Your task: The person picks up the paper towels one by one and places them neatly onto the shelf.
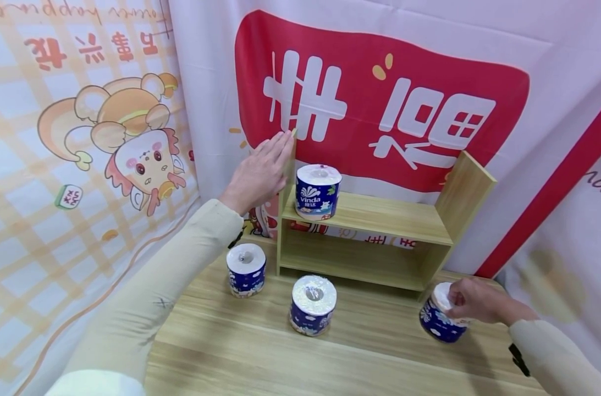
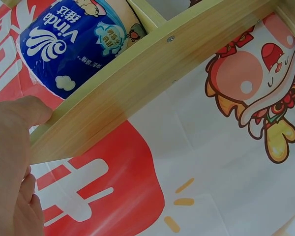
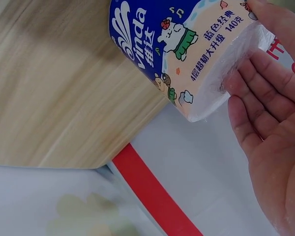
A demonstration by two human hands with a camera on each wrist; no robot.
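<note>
My left hand (image 1: 263, 173) lies with nearly straight fingers along the left side panel of a small wooden shelf (image 1: 379, 217); its thumb is at the panel's edge (image 2: 103, 81) in the left wrist view. Just inside that panel, on the upper board, a blue Vinda toilet roll (image 1: 316, 199) stands upright. At the shelf's right end my right hand (image 1: 483, 300) grips another blue toilet roll (image 1: 441, 324) by its white top end. The right wrist view has the thumb on this roll's (image 3: 182, 39) printed side and the fingers at its wrapped end.
Two more toilet rolls stand upright on the wooden table (image 1: 260, 357): one left of the shelf (image 1: 246, 275), one in front (image 1: 312, 313). Printed cloth (image 1: 206, 66) hangs behind the shelf and on the left. The shelf's right side panel (image 1: 466, 192) rises above the upper board.
</note>
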